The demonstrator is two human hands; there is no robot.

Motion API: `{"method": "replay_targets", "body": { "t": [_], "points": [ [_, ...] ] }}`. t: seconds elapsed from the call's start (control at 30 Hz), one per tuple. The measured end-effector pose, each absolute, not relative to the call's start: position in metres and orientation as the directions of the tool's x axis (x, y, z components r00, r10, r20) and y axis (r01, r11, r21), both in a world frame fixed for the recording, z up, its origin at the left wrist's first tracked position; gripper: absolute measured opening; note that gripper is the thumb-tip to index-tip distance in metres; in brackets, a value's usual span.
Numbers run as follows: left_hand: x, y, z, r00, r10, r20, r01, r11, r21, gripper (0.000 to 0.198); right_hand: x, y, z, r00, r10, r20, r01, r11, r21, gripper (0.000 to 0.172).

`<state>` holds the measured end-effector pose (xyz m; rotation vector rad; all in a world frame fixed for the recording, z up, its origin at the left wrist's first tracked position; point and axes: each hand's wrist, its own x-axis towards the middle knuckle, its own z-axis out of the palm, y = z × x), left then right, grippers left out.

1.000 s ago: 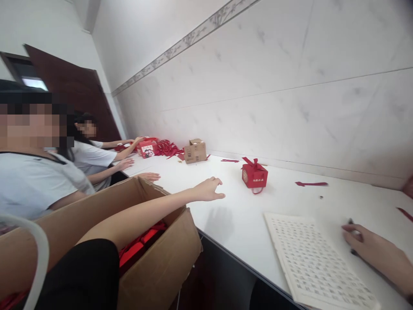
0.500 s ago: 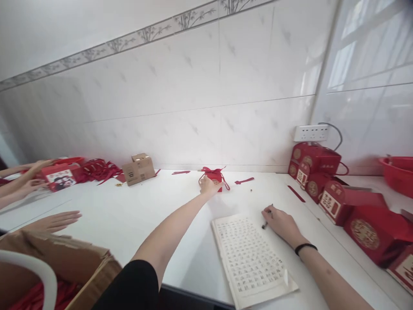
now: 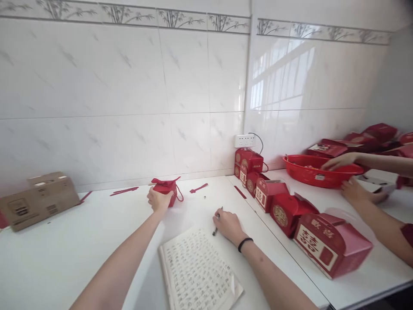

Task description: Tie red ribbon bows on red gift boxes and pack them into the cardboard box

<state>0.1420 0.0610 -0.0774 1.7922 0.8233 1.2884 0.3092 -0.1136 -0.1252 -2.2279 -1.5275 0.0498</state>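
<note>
My left hand reaches far across the white table and is closed round a small red gift box with a ribbon bow on top and a red cord loop at its side. My right hand rests on the table just beyond an open notebook filled with printed characters, fingers pinched on a dark pen. A black band circles my right wrist.
Several larger red gift boxes stand in a row along the table's right side up to a wall socket. Another person's two hands work at a red basin at the right. A cardboard box sits far left. Red ribbon scraps lie by the wall.
My view has swung right, away from the people and the open carton at the left. My left hand has reached the small red box and closed on it. My right hand keeps the pen.
</note>
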Motion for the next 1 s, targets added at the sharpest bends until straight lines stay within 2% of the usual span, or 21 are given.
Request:
{"method": "replay_targets", "body": {
  "t": [0.13, 0.27, 0.4, 0.5, 0.67, 0.8, 0.9, 1.0],
  "points": [
    [0.138, 0.033, -0.076, 0.005, 0.926, 0.378, 0.064, -0.378, 0.924, 0.083, 0.310, -0.113, -0.126, 0.419, 0.878, 0.230, 0.848, -0.289, -0.443, 0.020],
    [0.130, -0.007, -0.073, -0.003, 0.978, 0.207, -0.145, -0.205, 0.968, 0.081, 0.313, -0.116, -0.127, 0.473, 0.845, 0.250, 0.777, -0.266, -0.570, 0.029],
    [0.116, -0.029, -0.087, 0.158, 0.937, 0.312, -0.243, -0.269, 0.932, 0.071, 0.311, -0.119, -0.125, 0.491, 0.808, 0.326, 0.708, -0.151, -0.690, 0.039],
    [0.107, -0.033, -0.101, 0.352, 0.890, 0.291, -0.290, -0.192, 0.938, 0.071, 0.303, -0.124, -0.121, 0.443, 0.806, 0.392, 0.665, -0.003, -0.747, 0.046],
    [0.099, -0.033, -0.105, 0.570, 0.740, 0.356, -0.321, -0.198, 0.926, 0.073, 0.282, -0.132, -0.120, 0.300, 0.854, 0.425, 0.342, 0.320, -0.884, 0.047],
    [0.100, -0.028, -0.094, 0.659, 0.638, 0.399, -0.352, -0.208, 0.913, 0.079, 0.271, -0.130, -0.119, 0.198, 0.874, 0.443, 0.265, 0.387, -0.883, 0.045],
    [0.103, -0.019, -0.088, 0.630, 0.668, 0.395, -0.359, -0.199, 0.912, 0.077, 0.272, -0.118, -0.114, 0.221, 0.882, 0.417, 0.155, 0.390, -0.908, 0.046],
    [0.101, -0.015, -0.092, 0.573, 0.734, 0.365, -0.328, -0.203, 0.923, 0.070, 0.274, -0.103, -0.111, 0.247, 0.918, 0.309, 0.001, 0.319, -0.948, 0.053]
  ]
}}
